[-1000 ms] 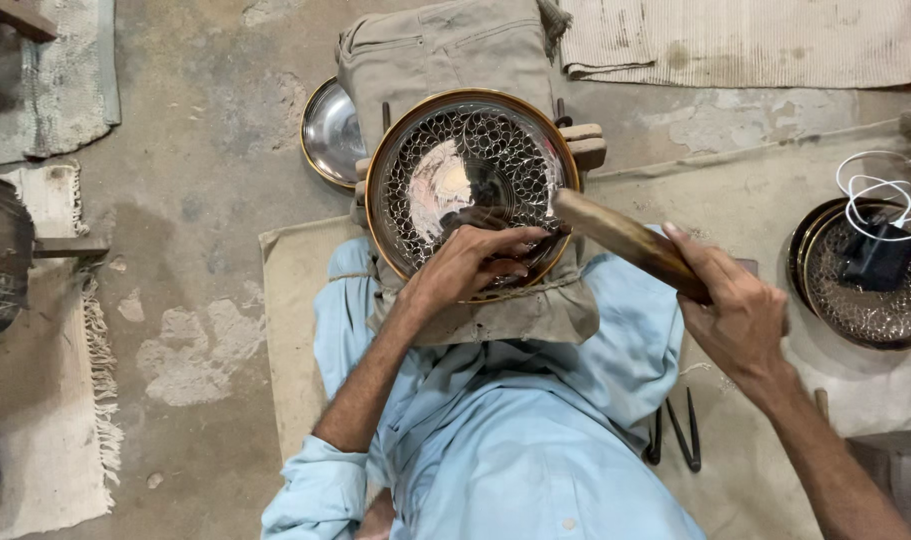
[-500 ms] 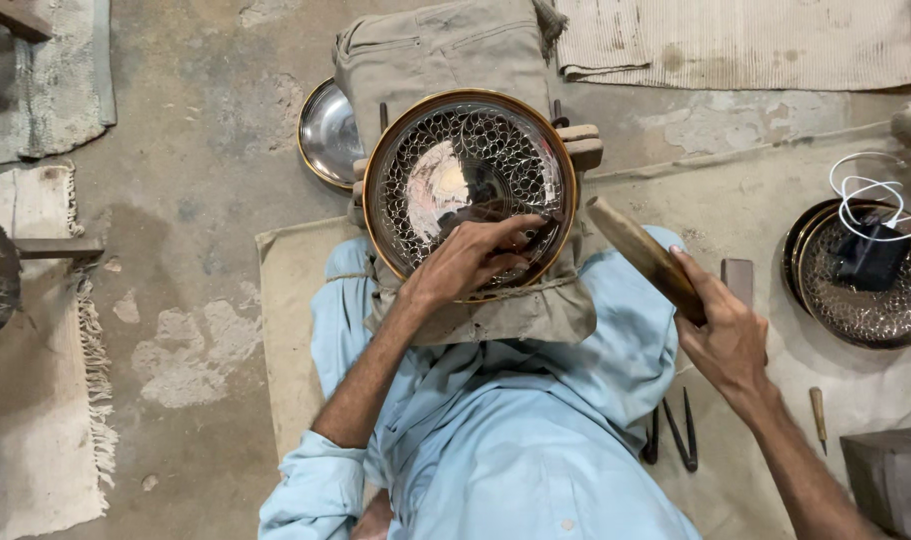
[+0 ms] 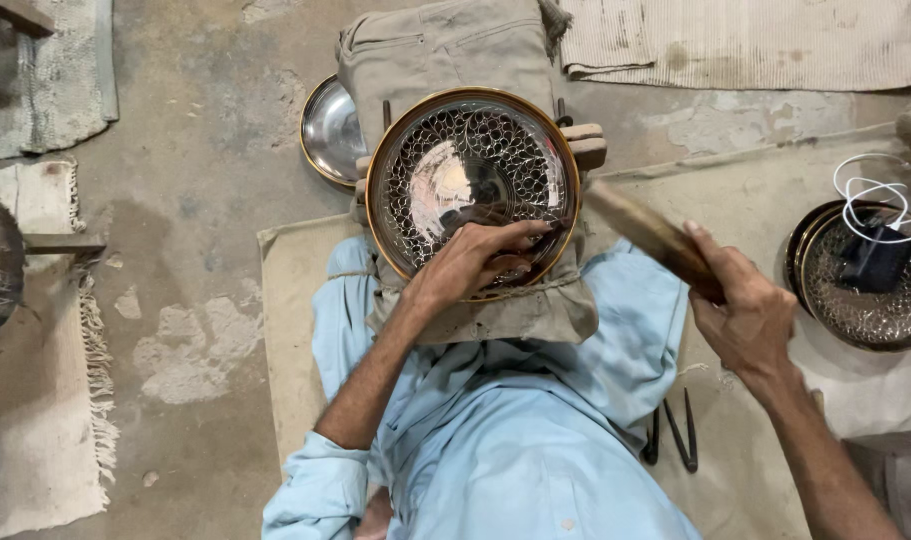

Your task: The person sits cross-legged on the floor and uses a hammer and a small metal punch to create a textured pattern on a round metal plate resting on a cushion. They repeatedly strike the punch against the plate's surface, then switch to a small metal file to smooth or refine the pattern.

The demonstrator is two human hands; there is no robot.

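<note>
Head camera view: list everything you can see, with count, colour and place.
Round engraved metal plate: one, silvery with a brass rim, centre, on khaki cloth.
Folded khaki cloth: one, under and behind the plate.
Plain steel dish: one, silver, left of the plate.
Patterned dark tray: one, right edge, holding a black charger with white cable.
Black metal tongs: one, on the beige mat.
Wooden mallet: one, brown, in the right hand.
Left hand: on the plate.
Right hand: gripping the mallet.
</note>
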